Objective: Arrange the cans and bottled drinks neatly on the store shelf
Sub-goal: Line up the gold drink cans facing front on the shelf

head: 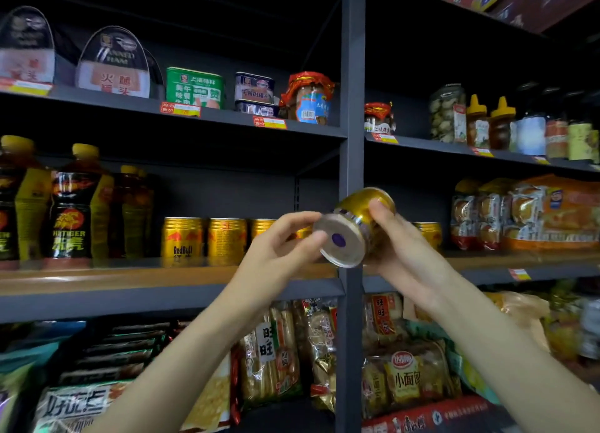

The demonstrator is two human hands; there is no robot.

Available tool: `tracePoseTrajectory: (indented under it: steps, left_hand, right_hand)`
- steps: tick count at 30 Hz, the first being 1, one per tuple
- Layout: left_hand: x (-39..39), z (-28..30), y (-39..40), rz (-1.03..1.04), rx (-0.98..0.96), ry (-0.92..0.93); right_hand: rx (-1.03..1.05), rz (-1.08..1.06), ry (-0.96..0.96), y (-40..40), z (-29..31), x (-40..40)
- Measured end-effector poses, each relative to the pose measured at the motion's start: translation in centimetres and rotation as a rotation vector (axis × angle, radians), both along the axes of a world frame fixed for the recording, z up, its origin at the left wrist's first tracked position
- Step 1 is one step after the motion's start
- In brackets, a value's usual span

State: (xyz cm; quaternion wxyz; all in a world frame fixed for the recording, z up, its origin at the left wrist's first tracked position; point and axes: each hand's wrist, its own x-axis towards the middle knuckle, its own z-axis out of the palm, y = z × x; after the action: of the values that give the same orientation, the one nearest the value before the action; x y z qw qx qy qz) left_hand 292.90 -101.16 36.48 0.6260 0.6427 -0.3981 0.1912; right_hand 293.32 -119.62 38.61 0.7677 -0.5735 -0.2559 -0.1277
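Gold can (357,228) is off the shelf, held up in front of the upright post (352,140), tipped on its side with the silver base and its purple mark facing the camera. My read: checking the base stamp or reorienting before it goes back.

Right hand (399,237) wraps the can body, fingers curled round it, and carries the weight. Left hand (279,241) sits at the base rim with fingertips touching the edge, loosely curled; looks like steadying or turning, not carrying.

Red Bull cans (204,241) stand upright in a row on the wooden shelf board (130,278), labels forward, beside the Hi-Tiger bottles (69,211). Likely slot for the held can is that row, near its right end behind the hands.
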Motion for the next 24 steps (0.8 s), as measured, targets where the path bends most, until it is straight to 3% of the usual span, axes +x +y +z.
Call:
tracePoseTrajectory:
  steps: [3, 6, 11, 13, 15, 16, 19, 24]
  left_hand:
    - [0.6, 0.0, 0.3, -0.141, 0.016, 0.296]
    - [0.6, -0.4, -0.3, -0.207, 0.065, 0.368]
    - [-0.1, 0.1, -1.4, -0.209, -0.268, 0.386]
    - [-0.1, 0.4, -1.9, 0.075, -0.243, 0.269]
    - [-0.7, 0.6, -2.6, 0.459, -0.039, -0.026]
    - [-0.9, 0.6, -2.8, 0.522, 0.043, -0.167]
    - [-1.2, 0.3, -2.8, 0.366, 0.155, -0.312]
    - [-1.5, -0.1, -3.2, 0.328, 0.191, -0.344]
  right_hand:
    - [-0.254, -0.196, -0.193, -0.5, 0.3, -0.1]
    - [-0.269, -0.101, -0.263, -0.5, 0.4, -0.1]
    - [-0.244, -0.158, -0.246, -0.3, 0.9, -0.3]
    - [-0.170, -0.037, -0.118, 0.4, 0.8, -0.3]
    - [-0.024, 0.100, 0.049, 0.6, 0.5, 0.0]
    - [0.061, 0.164, 0.130, 0.5, 0.4, 0.1]
    - [0.212, 0.300, 0.281, -0.4, 0.5, 0.6]
    - [0.200, 0.398, 0.288, -1.9, 0.5, 0.9]
